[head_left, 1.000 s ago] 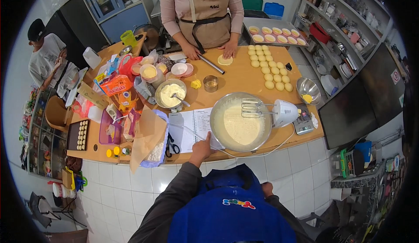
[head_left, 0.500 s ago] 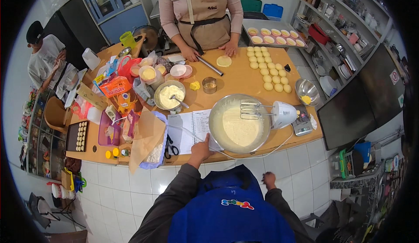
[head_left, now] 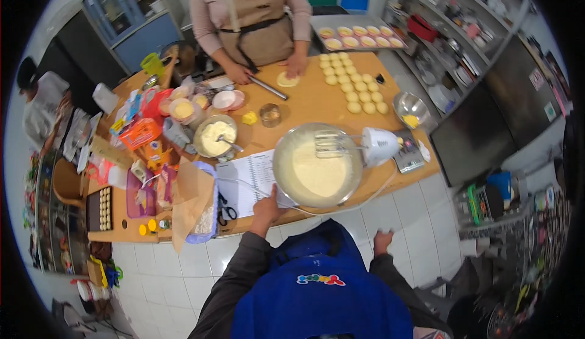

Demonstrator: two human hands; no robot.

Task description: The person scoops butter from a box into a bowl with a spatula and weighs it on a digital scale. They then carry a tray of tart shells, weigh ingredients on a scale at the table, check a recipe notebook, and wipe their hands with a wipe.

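Note:
My left hand [head_left: 266,209] rests at the table's front edge on the lower part of an open spiral notebook [head_left: 242,177]. Its index finger stretches toward the rim of a large metal bowl [head_left: 281,183] and seems to touch it; the other fingers are loosely bent. Pale yellow batter [head_left: 318,167] fills the bowl's bottom. Across the right rim lies a white hand mixer [head_left: 381,146], its beaters above the batter. My right hand [head_left: 382,241] hangs below the table edge, holding nothing, fingers apart though small and slightly blurred.
Opposite, a person's hand presses a flat dough round [head_left: 287,81] beside a metal tube. Dough balls [head_left: 353,83], a small metal bowl [head_left: 409,107] and a scale [head_left: 411,157] are at right. Scissors [head_left: 226,210], a cream bowl [head_left: 213,137] and packages crowd the left; the mixer cord crosses the front.
The whole view has shifted, so the table sits further left and up. The person opposite has moved a hand onto the dough round. My right hand's fingers have loosened.

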